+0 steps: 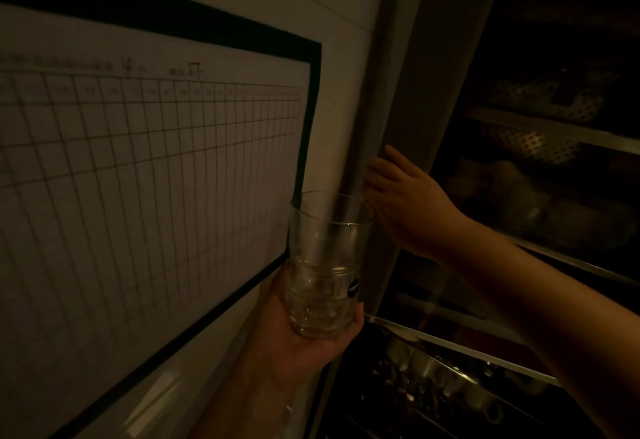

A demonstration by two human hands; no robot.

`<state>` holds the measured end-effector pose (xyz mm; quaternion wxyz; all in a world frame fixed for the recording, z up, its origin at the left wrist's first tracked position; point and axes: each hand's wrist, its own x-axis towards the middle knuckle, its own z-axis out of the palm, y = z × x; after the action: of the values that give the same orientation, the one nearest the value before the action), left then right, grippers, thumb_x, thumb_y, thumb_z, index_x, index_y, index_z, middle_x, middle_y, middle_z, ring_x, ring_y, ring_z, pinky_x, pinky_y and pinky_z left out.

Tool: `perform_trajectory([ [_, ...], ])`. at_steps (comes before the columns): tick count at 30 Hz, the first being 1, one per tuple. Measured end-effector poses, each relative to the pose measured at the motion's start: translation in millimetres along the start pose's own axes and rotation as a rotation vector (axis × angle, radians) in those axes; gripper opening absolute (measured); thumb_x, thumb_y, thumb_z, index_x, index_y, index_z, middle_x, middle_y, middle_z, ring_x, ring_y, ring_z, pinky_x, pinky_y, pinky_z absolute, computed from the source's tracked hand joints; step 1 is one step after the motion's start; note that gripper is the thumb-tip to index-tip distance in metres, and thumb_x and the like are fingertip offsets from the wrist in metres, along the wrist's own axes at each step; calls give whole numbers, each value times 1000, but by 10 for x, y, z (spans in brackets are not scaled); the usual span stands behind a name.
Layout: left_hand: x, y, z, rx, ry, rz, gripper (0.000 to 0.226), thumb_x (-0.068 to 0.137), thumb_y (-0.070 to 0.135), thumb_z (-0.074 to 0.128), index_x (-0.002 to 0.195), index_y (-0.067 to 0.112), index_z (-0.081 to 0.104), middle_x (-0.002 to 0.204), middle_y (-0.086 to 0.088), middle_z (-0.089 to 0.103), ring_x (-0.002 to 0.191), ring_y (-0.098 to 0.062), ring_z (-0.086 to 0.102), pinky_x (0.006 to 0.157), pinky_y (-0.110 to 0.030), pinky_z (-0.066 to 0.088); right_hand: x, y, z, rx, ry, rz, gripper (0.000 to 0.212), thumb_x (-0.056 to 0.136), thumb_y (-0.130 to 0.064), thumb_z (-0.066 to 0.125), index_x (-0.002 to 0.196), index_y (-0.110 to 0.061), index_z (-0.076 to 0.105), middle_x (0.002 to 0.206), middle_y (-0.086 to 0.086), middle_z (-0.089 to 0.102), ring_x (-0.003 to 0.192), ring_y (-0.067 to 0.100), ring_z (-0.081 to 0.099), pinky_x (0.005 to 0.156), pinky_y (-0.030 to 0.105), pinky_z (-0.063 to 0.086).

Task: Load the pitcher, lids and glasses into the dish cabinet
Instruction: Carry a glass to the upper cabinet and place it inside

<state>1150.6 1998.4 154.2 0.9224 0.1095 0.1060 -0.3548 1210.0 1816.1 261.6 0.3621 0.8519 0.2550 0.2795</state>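
My left hand (304, 328) gripping stacked glasses (327, 265) from below, my right hand (401, 199) curled round cabinet door edge (381, 109) just above, dim shelves (554, 127) beyond, gridded chart (145, 161) leftward.

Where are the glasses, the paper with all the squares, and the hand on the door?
glasses (325, 276): head view, on the clear side wall of the stacked glasses.
grid chart (145, 175): head view, on the middle of the white sheet.
right hand (405, 196): head view, on the back of the hand.
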Motion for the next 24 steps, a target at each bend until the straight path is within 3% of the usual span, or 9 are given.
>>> perform_trajectory([
  [2,-38,-4,0,-5,-4,0,42,79,40,61,102,5,66,98,-20,67,95,-32,56,86,-43,44,-74,-42,-94,-1,66,-7,37,80,-20,61,115,-8,65,123,12,62,125,32,47,110,49,14],
  [7,-153,-13,-45,-12,-26,0,47,72,37,64,108,7,65,104,-19,65,97,-32,57,84,-44,45,-263,-123,-226,89,173,-35,45,73,-18,65,117,-7,63,124,14,61,124,33,49,106,57,23],
  [12,-250,-17,-117,-7,-41,-14,50,72,38,65,112,9,63,114,-16,62,101,-31,56,79,-44,48,-393,-201,-357,94,227,-53,46,67,-21,64,112,-8,66,119,13,64,120,32,52,103,59,23],
  [20,-265,0,-177,60,-52,31,36,66,33,67,76,0,75,87,-18,69,75,-34,65,79,-42,47,-494,-429,-815,184,230,65,41,58,-22,64,97,-12,72,104,7,71,106,27,63,98,48,35],
  [24,-232,-2,-220,104,-38,85,39,69,38,64,74,1,76,84,-19,70,72,-36,67,69,-47,54,-450,-544,-1112,371,176,281,33,60,-17,58,91,-10,69,98,9,69,98,30,64,77,39,51],
])
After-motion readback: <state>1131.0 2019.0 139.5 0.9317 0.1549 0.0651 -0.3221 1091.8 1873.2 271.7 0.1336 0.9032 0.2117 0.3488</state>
